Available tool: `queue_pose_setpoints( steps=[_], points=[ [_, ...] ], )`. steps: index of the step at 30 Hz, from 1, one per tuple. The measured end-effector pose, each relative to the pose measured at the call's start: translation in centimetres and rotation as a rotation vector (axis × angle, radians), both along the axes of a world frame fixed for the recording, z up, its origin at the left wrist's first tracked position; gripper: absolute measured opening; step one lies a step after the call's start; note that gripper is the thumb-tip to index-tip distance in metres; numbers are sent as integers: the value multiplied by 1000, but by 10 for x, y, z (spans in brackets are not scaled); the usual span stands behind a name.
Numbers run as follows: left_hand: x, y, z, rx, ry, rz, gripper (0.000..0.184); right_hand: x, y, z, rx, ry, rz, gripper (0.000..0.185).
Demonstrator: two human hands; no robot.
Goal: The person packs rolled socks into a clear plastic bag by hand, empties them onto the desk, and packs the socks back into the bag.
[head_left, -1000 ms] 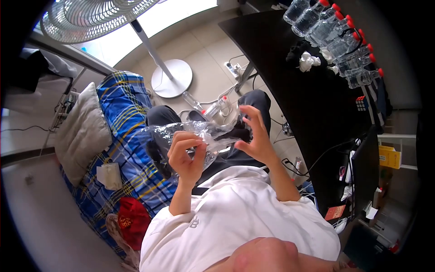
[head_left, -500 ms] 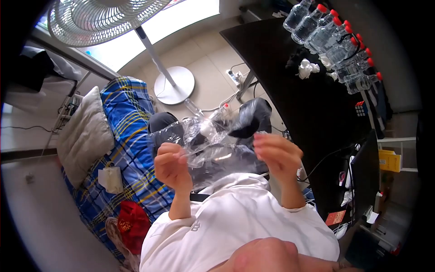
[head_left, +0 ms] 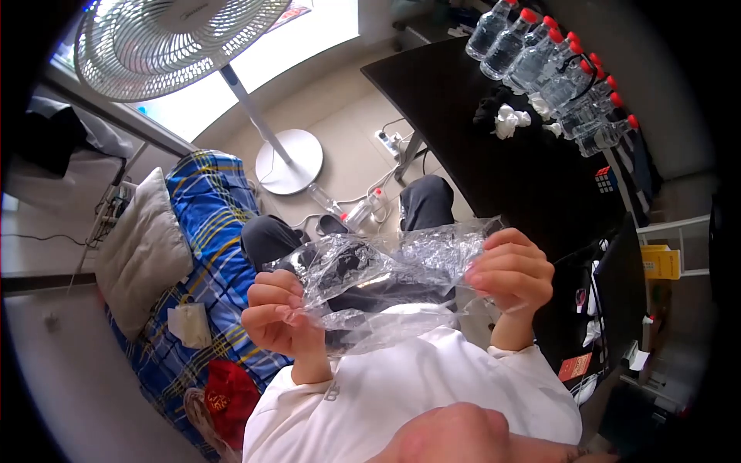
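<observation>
**Clear plastic film (head_left: 370, 266), gripped at both ends**

Left hand (head_left: 279, 312) pinches one end, right hand (head_left: 511, 272) the other; film spans crumpled between them, above dark trousers (head_left: 427, 204). Looks feather-light, limp, probably slick and easy to tear. Best held by gathered edges near the ends; a single-layer pinch would likely slip.

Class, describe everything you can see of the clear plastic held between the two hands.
The clear plastic looks thin, glossy and flexible, crumpled with bright creases. It is stretched roughly sideways between the left hand and right hand, whose fingers pinch its two ends. It spans in front of the dark trousers, which show through it. Whether it touches them, or is a bag or single sheet, is unclear.
</observation>
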State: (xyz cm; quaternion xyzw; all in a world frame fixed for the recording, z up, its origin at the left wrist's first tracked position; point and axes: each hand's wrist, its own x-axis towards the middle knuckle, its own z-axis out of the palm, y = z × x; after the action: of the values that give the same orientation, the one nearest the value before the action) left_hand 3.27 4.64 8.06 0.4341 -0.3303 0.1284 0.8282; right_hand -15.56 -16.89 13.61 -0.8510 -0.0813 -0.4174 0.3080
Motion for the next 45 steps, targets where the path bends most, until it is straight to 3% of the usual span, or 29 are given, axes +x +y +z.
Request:
queue_pose_setpoints(
  steps=[2, 5, 8, 11, 12, 15, 16, 17, 20, 21, 22, 24, 27, 30, 32, 34, 37, 38, 40, 42, 44, 45],
  points=[
    [3, -4, 3, 86, 8, -21, 28, -5, 0, 0, 63, 212, -26, 13],
    [0, 1, 6, 98, -48, 17, 26, -8, -7, 10, -59, 189, -53, 14],
    [-5, 6, 3, 109, -42, -71, 20, -16, -16, 11, 82, 298, 151, 10],
    [-5, -5, -4, 343, 80, -158, 11, -7, -34, 2, 42, 466, 27, 11],
    [-7, -5, -8, 309, 57, -147, 10, -7, -39, 0, 5, 491, -11, 12],
    [-17, -6, -5, 272, 22, -163, 10, -13, -49, -6, 154, 613, 205, 32],
    [-19, -6, -9, 259, 10, -165, 10, -12, -51, -6, 188, 659, 307, 44],
    [-20, -7, -12, 246, -2, -169, 10, -13, -56, -13, 157, 705, 337, 68],
    [-22, -7, -15, 241, -14, -193, 11, -5, -66, -23, 307, 576, 314, 83],
    [-21, -8, -15, 236, -16, -198, 12, -3, -68, -24, 462, 520, 380, 83],
    [-21, -9, -15, 235, -23, -188, 12, 0, -72, -22, 456, 515, 390, 83],
    [-20, -7, -15, 238, -18, -214, 12, 3, -69, -19, 289, 856, 436, 60],
    [-18, -10, -18, 216, -39, -235, 13, 17, -38, -14, 259, 963, 76, 23],
    [-21, -10, -26, 221, -16, -243, 14, 26, -17, -23, -176, 749, -391, 28],
    [-19, -10, -30, 261, -20, -243, 14, 27, -1, -15, -362, 651, -498, 32],
    [-18, -7, -32, 284, -4, -248, 14, 19, 14, 0, -415, 599, -477, 34],
    [-18, -6, -33, 321, -55, -215, 18, 3, 29, 18, -456, 976, -333, 30],
    [-17, -5, -32, 319, -52, -219, 18, 4, 31, 17, -456, 980, -337, 30],
    [-16, -7, -29, 341, -85, -239, 18, 7, 29, 14, -367, 968, 9, 28],
    [-16, -8, -27, 345, -101, -263, 19, 12, 28, -2, -217, 1076, 171, 31],
    [-16, -7, -24, 358, -119, -299, 19, 25, 37, -12, -638, 953, -24, 28],
    [-15, -8, -23, 378, -137, -298, 19, 23, 35, -22, -592, 922, -44, 42]
  ],
)
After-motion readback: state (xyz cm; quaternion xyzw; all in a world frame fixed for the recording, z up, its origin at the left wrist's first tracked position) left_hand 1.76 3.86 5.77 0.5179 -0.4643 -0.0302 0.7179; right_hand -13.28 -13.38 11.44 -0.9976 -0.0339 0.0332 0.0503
